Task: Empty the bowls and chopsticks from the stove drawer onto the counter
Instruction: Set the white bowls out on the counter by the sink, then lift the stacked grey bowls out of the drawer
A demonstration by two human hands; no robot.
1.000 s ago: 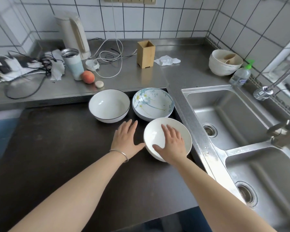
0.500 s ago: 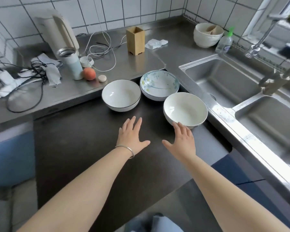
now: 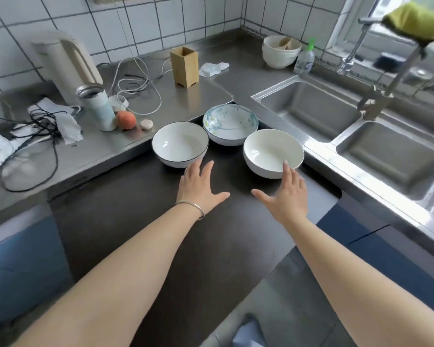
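Three bowls at stovetop's far right corner.
Left hand (image 3: 198,189) and right hand (image 3: 286,196) flat, fingers spread, holding nothing; cream bowl (image 3: 273,152) near sink-side edge.

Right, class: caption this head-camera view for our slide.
Open left hand and right hand near three bowls on the dark stovetop.

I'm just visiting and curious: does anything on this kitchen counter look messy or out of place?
Yes. A tangle of black cables and crumpled tissues sprawls over the counter's left end, and a peach lies loose beside a tumbler. The three bowls stand upright and look unbroken.
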